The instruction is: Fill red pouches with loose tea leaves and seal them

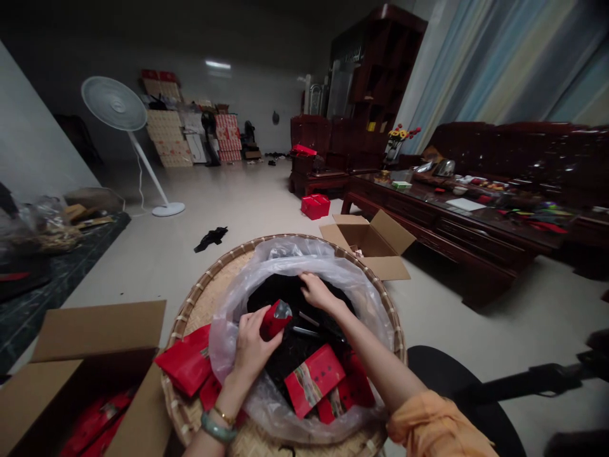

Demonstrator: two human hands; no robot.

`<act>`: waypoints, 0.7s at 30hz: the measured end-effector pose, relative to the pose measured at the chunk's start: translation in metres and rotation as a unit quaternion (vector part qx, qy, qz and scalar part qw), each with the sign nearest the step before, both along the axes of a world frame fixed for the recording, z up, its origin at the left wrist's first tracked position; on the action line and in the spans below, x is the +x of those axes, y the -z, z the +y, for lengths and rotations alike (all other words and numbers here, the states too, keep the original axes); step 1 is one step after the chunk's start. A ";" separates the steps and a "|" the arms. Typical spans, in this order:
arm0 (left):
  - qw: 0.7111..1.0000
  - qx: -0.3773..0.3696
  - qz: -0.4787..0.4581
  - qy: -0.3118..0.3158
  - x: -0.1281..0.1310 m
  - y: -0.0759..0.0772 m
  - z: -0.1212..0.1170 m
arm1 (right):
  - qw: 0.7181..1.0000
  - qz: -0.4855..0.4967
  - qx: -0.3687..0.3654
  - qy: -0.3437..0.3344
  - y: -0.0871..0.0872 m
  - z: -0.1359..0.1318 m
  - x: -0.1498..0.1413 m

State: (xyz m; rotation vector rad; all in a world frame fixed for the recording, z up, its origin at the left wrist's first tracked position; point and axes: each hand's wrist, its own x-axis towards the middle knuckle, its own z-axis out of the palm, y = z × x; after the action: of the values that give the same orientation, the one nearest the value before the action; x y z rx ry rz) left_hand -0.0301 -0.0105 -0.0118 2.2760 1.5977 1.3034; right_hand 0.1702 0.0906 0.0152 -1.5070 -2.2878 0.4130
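My left hand [255,339] is wrapped around a small red pouch [275,322]; its open mouth shows a silver lining and faces up to the right. My right hand [318,292] reaches to the far side of a clear plastic bag [226,343], its fingers curled at the dark loose contents [280,352], which look like dried leaves. What those fingers hold, if anything, is hidden. Flat red packets [315,379] lie on the contents near me, and a thin metallic tool [304,331] rests between my hands. The bag sits in a round woven bamboo tray [190,311].
More red packets [188,358] lie on the tray's left side. An open cardboard box [99,330] with red packets stands at lower left, another box [375,238] beyond the tray. A black round base [457,387] is at right, a wooden table [428,216] behind, a white fan [166,208] at left.
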 end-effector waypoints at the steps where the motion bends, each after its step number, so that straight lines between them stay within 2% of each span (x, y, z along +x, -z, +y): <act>1: 1.000 -0.001 -0.003 0.000 0.000 0.000 0.000 | 1.000 -0.015 -0.005 0.001 0.001 0.005 -0.002; 5: 1.000 0.002 -0.016 -0.019 0.001 -0.002 0.001 | 0.997 -0.068 -0.020 0.010 0.003 0.016 -0.015; 10: 0.999 0.001 -0.029 -0.040 0.001 0.001 0.001 | 0.994 -0.108 -0.002 0.033 0.012 0.014 -0.032; 21: 0.997 -0.014 -0.034 -0.060 0.000 0.003 0.002 | 0.993 -0.113 0.010 0.044 0.022 0.016 -0.035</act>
State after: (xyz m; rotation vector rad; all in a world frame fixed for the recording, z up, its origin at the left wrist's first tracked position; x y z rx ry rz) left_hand -0.0305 -0.0089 -0.0145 2.1247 1.7423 1.3614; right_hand 0.1352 0.1068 -0.0067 -1.7137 -2.3728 0.2030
